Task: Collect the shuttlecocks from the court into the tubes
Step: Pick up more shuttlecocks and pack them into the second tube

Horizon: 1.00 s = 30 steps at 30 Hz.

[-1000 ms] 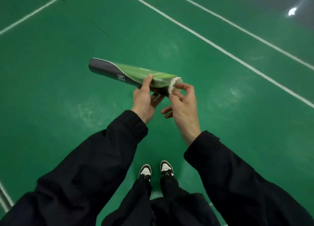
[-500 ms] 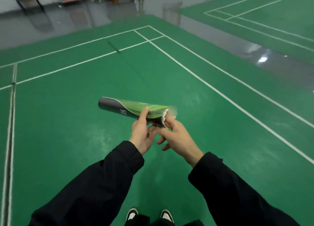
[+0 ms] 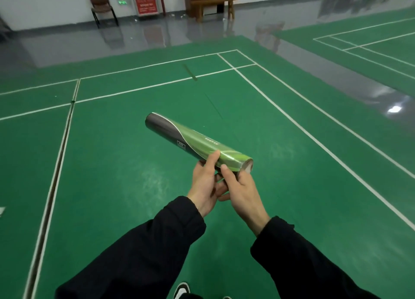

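Green and dark grey cardboard makes up the shuttlecock tube (image 3: 193, 141), which is being held in the air above the green court floor (image 3: 125, 186), tilted so that its closed dark end is pointing up and away from the person while its open end is facing down and to the right. Near that open end the tube is being gripped by the left hand (image 3: 205, 184), with the thumb lying along the upper side and the fingers curled underneath. Just beside the left hand, closer still to the open end, the tube is also being gripped by the right hand (image 3: 241, 191), whose thumb is pressed on the green wrap and whose fingers are wrapped round the rim. Whether anything is lying inside the tube cannot be told, as only a pale inner edge is being shown at the mouth. Both forearms are being covered by black sleeves (image 3: 146, 249), and below the tube the tip of a black and white shoe (image 3: 182, 291) is being seen on the floor. Beyond the tube, white court lines (image 3: 157, 85) are being crossed by a thin dark strip lying on the floor. Far beyond the tube, against the white wall, a brown chair (image 3: 102, 7), a red sign stand (image 3: 146, 2) and a wooden bench (image 3: 213, 4) are standing on the glossy grey floor.
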Available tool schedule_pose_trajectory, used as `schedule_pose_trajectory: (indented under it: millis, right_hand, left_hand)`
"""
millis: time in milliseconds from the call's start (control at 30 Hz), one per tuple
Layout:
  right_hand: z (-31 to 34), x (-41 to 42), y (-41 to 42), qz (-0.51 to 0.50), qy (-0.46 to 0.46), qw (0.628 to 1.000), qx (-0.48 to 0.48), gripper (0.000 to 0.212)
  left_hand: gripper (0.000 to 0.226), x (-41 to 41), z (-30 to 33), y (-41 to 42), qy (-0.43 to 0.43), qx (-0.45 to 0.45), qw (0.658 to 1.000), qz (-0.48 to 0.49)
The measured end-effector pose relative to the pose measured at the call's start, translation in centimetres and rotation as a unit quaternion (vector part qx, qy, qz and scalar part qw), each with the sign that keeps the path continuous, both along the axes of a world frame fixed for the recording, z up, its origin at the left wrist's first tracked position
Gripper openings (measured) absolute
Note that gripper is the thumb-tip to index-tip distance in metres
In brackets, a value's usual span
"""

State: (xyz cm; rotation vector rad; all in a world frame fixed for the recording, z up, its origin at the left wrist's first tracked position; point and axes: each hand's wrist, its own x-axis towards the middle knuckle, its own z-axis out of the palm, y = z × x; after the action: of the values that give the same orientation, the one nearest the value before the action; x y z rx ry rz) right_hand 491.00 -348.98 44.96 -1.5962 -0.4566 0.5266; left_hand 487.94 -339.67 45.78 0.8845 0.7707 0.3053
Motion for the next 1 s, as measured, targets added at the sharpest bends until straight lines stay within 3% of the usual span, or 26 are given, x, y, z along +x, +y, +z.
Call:
schedule_pose_trajectory:
  millis: [133, 333, 433, 533, 667, 800, 900, 1000]
  right_hand:
    - [0.3, 0.1, 0.1, -0.015, -0.005, 0.999, 0.032, 0.019]
    - [-0.2, 0.8, 0.0, -0.041, 0.018, 0.998, 0.055, 0.025]
    - [-0.6, 2.0, -1.6, -0.061, 0.075, 0.992, 0.079, 0.026]
    - [-1.3, 3.7, -4.2, -0.064, 0.146, 0.981, 0.109, 0.027]
    - [-2.4, 5.3, -6.4, -0.036, 0.217, 0.968, 0.118, 0.049]
    - [-2.6, 5.9, -6.1, 0.104, 0.257, 0.96, 0.034, 0.087]
    - [-2.7, 6.3, -5.3, 0.193, 0.296, 0.935, -0.025, 0.092]
    - [-2.9, 5.9, -2.6, 0.207, 0.325, 0.921, -0.05, 0.084]
  left_hand:
    - [0.033, 0.1, 0.2, 0.1, -0.045, -0.01, 0.999, -0.001]
    - [0.062, 0.1, -0.8, 1.9, -0.052, 0.005, 0.999, 0.001]
    - [0.079, -0.5, -1.2, 6.3, -0.001, 0.086, 0.988, 0.132]
    - [0.087, -2.8, -0.1, 13.1, 0.016, 0.144, 0.951, 0.275]
    - [0.067, -5.9, 0.5, 19.3, -0.013, 0.145, 0.955, 0.259]
    - [0.022, -7.3, -0.1, 19.9, 0.047, 0.195, 0.957, 0.211]
    - [0.016, -9.1, -1.0, 20.5, 0.061, 0.188, 0.958, 0.209]
    - [0.02, -11.8, -1.9, 21.5, 0.074, 0.168, 0.953, 0.242]
